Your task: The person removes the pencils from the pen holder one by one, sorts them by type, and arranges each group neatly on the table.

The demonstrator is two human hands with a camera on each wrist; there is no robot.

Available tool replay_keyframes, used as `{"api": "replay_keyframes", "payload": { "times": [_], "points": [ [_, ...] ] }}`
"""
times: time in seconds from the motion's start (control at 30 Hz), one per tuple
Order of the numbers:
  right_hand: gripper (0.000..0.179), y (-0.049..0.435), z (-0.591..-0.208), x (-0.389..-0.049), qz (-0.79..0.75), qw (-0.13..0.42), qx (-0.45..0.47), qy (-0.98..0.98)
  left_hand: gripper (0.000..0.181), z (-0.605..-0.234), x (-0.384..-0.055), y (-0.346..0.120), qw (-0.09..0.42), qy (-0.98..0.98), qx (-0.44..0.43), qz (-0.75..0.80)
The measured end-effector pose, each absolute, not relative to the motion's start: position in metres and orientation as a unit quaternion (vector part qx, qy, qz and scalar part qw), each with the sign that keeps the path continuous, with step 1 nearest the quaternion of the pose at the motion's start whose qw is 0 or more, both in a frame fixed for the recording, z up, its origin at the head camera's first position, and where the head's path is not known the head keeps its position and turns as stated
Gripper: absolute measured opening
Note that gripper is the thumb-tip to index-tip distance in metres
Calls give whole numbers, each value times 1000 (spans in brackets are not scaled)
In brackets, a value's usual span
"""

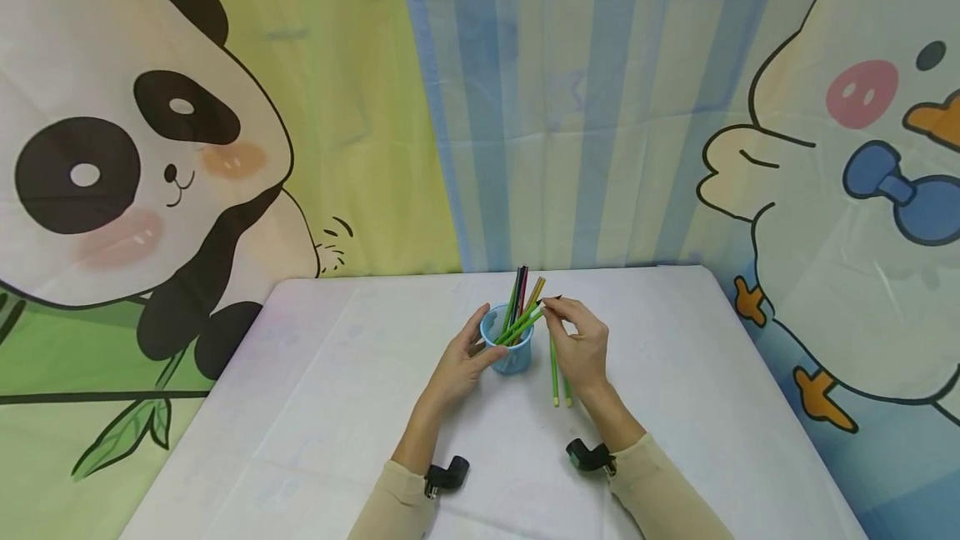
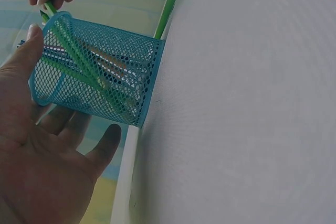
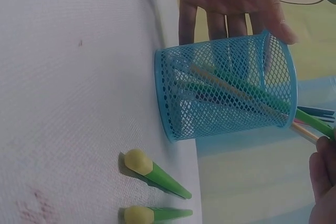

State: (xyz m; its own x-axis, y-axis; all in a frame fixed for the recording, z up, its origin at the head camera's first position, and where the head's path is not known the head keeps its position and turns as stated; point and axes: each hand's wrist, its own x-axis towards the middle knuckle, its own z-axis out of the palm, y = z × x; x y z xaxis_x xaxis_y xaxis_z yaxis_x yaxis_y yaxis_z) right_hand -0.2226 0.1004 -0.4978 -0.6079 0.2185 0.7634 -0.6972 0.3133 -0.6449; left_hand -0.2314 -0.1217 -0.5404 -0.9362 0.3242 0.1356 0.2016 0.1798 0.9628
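Observation:
A light-blue mesh pencil cup (image 1: 513, 362) stands upright on the table, holding several pencils, some green and some dark or brownish. My left hand (image 1: 457, 365) grips the cup from its left side, the thumb lying at the rim and the fingers against the mesh in the left wrist view (image 2: 58, 145). Close to the rim on the right, my right hand (image 1: 583, 347) pinches the upper end of a green pencil (image 3: 312, 120). That pencil slants out of the cup, its lower part inside the mesh.
Two green pencils with yellowish ends, a left one (image 1: 555, 373) and a right one (image 3: 170, 213), lie on the white table (image 1: 337, 407) right of the cup, partly behind my right hand. Curtains with a cartoon panda (image 1: 225, 190) and a white bird (image 1: 840, 290) surround the table.

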Motion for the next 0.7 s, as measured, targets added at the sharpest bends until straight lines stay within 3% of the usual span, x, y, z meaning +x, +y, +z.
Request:
{"api": "replay_keyframes", "payload": {
  "times": [0.7],
  "points": [
    [27,113,-495,-228,597,459,202,-626,84,-542,-232,-121,51,762,176,621]
  ]
}}
